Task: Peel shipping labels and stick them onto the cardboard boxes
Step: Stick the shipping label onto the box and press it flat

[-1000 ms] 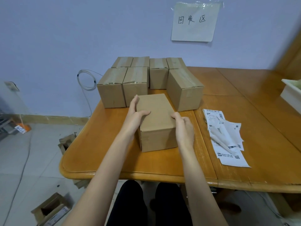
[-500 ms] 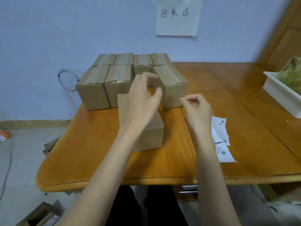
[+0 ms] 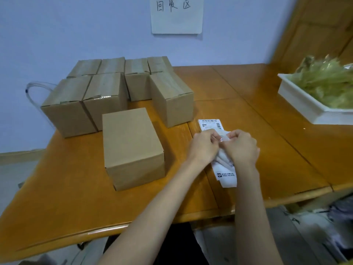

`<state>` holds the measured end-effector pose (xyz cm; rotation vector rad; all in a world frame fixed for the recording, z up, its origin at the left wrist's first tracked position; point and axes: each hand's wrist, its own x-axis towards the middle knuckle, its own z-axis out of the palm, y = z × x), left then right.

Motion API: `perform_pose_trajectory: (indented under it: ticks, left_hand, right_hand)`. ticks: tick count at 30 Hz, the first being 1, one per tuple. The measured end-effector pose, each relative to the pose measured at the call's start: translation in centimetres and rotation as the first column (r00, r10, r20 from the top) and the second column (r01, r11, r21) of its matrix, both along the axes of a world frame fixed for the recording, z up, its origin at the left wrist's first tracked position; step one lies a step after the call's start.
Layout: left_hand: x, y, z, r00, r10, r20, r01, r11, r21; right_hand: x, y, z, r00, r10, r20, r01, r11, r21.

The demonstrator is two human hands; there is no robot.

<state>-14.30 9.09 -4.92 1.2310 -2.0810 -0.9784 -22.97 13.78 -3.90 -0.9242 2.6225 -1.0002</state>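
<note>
Item: labels point(image 3: 226, 175), white stack on table point(image 3: 72, 197), at approx. 3 o'clock of near box point(image 3: 131, 144), just beside it, not touching.

Hands: left hand point(image 3: 203, 148) and right hand point(image 3: 241, 148) are held together over the stack, fingers curled; top label edge appears pinched between them at the 12 o'clock end.

Step (judged): a label is being started off its backing; nothing yet stuck on near box, top face bare.

Method notes:
- Corner to be lifted first w/ a nail, backing to be held flat by the other hand.
- Peel to be kept slow and low, so curl and tearing are avoided.
- Adhesive side to be kept off fingers and off the stack.
- Label to be laid on the box top from one edge, then smoothed outward.

Other boxes point(image 3: 107, 96): cluster at 11–12 o'clock of near box, tops taped; no labels seen on them.

Not made out:
- Fingertips and exact grip hidden by the knuckles.
- Whether label is already separated from the backing: cannot be told.
- No. of labels in stack unclear; print too small to read.
- Tray point(image 3: 305, 104) at 2 o'clock cut off by frame edge; its greenish contents blurred.
</note>
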Motion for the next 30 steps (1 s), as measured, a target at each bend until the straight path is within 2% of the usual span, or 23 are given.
perform_pose_trajectory:
  ticks: [7,10,13,16,20,23,26,27,30]
  left_hand:
    - [-0.5,-0.4,-0.5,0.999,0.011,-0.05,-0.008,0.999,0.05]
    - [-0.6,-0.3,-0.6,0.997,-0.031,-0.064,0.037,0.995,0.092]
    - [-0.5,-0.4,-0.6,0.997,-0.037,-0.071,0.043,0.995,0.095]
    - [-0.3,-0.4,-0.4,0.994,-0.073,-0.084,0.079,0.994,0.078]
    - [-0.1,-0.3,0.5,0.963,-0.018,-0.269,0.043,0.995,0.087]
    - [0.0,-0.4,1.5,0.922,0.016,-0.388,0.047,0.987,0.153]
    - [0.3,-0.4,2.0,0.892,-0.003,-0.452,0.071,0.988,0.134]
    - [0.5,-0.4,2.0,0.886,-0.025,-0.463,0.084,0.991,0.107]
    - [1.0,-0.1,2.4,0.871,-0.083,-0.484,0.125,0.991,0.054]
  right_hand:
    - [-0.3,-0.1,-0.1,0.999,-0.022,0.038,0.025,0.997,-0.079]
    - [-0.7,0.3,0.2,0.987,0.01,0.16,0.023,0.979,-0.202]
    - [-1.0,0.6,0.4,0.965,0.023,0.263,0.078,0.927,-0.367]
    - [-1.1,0.9,1.1,0.924,0.063,0.378,0.161,0.832,-0.531]
    - [-1.2,1.1,2.0,0.869,0.188,0.459,0.152,0.78,-0.607]
    - [-1.6,1.4,2.9,0.769,0.316,0.557,0.158,0.75,-0.643]
    - [-2.2,1.7,3.5,0.504,0.468,0.726,0.248,0.727,-0.641]
    - [-2.4,1.6,3.6,0.444,0.488,0.752,0.255,0.735,-0.628]
    - [-2.4,1.2,4.0,0.388,0.486,0.783,0.232,0.771,-0.594]
